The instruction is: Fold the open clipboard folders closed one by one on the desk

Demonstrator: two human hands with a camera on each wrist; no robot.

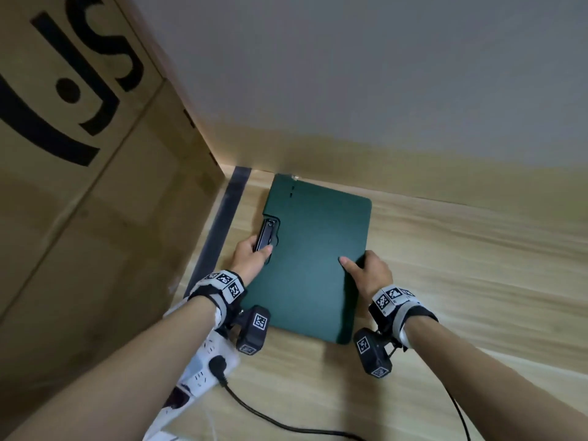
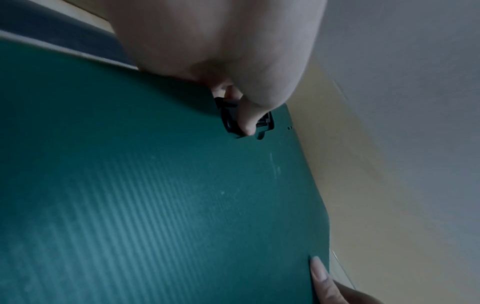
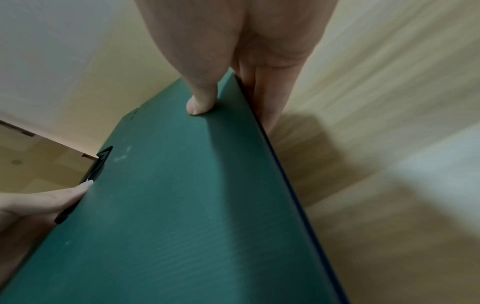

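A dark green clipboard folder (image 1: 313, 256) lies folded shut on the wooden desk, its far corner near the wall. Its black clip (image 1: 265, 234) sits in a notch on the left edge. My left hand (image 1: 253, 254) grips that edge at the clip, thumb on top of the clip (image 2: 245, 123). My right hand (image 1: 366, 270) holds the right edge, thumb pressed on the cover (image 3: 198, 103) and fingers (image 3: 262, 98) curled under it. In the right wrist view the folder (image 3: 182, 205) looks slightly raised on that side, with a shadow beneath.
A large cardboard box (image 1: 79, 186) stands close on the left, with a dark strip (image 1: 222, 224) along its base. A white power strip (image 1: 203, 361) with a black cable (image 1: 270, 421) lies near my left forearm. The pale wall (image 1: 381, 90) backs the desk (image 1: 461, 265).
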